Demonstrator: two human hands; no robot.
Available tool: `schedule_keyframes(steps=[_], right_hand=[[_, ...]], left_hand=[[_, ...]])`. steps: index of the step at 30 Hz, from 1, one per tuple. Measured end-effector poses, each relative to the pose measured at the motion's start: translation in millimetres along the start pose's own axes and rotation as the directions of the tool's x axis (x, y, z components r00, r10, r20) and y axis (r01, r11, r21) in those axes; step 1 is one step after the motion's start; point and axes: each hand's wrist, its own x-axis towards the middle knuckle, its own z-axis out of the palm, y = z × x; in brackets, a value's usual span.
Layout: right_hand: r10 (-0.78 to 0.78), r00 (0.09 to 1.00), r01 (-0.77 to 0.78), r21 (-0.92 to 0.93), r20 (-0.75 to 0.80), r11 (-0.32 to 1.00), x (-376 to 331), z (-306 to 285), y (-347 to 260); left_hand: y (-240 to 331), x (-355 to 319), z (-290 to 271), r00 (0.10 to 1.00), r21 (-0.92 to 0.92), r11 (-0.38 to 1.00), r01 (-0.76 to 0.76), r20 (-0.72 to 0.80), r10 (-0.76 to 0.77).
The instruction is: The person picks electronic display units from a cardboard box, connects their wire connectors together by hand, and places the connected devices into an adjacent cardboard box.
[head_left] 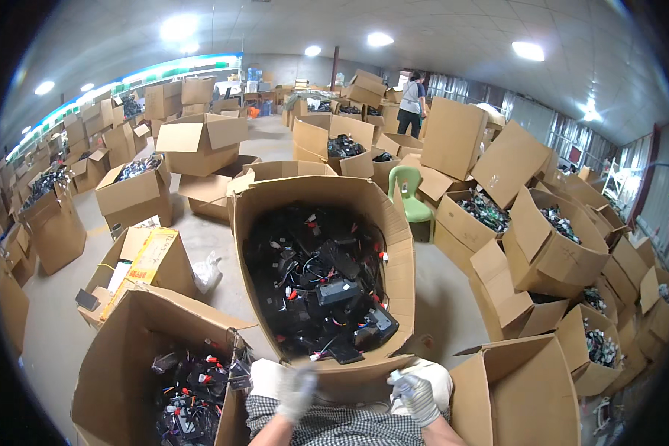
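Both of my hands wear whitish knit gloves and hang above my lap, at the near edge of a large cardboard box (400, 282). My left hand (297, 394) is smeared by motion, so its fingers cannot be read. My right hand (418, 398) is closed, with a small pale bluish thing at its fingertips that I cannot make out. Inside the large box lies a heap of black plastic electronic modules (338, 291) with coloured wires and red and white plugs. At the lower left, another cardboard box (137, 334) holds similar wired parts (193, 394).
A cardboard box (531, 386) stands close on my right. Beyond it are a green plastic chair (409, 197) and stacked boxes of parts (483, 208). To the left are a yellow-taped box (152, 256) and a clear plastic bag (207, 272). A person (411, 104) stands far back.
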Motion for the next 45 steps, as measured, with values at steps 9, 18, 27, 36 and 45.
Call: schedule_keyframes(steps=[9,18,27,36,45], right_hand=[[0.040,0.986,-0.020,0.125,-0.160,0.992,23,-18,-19],[0.322,0.947,-0.317,0.132,-0.011,0.939,101,-10,86],[0.513,0.647,-0.757,0.555,0.564,0.345,148,22,172],[0.393,0.539,-0.687,0.119,0.745,0.717,271,-28,181],[0.281,0.706,-0.611,0.357,0.651,0.707,248,-12,162]], left_hand=[[-131,-78,162,0.209,0.162,0.987,0.004,0.965,-0.159],[-175,-94,215,0.223,0.168,0.928,0.333,0.942,-0.251],[-260,-56,274,0.158,0.170,0.742,0.648,0.923,-0.350],[-205,32,229,0.384,0.046,0.723,0.689,0.823,-0.418],[-103,45,179,0.599,-0.076,0.813,0.577,0.716,-0.358]])
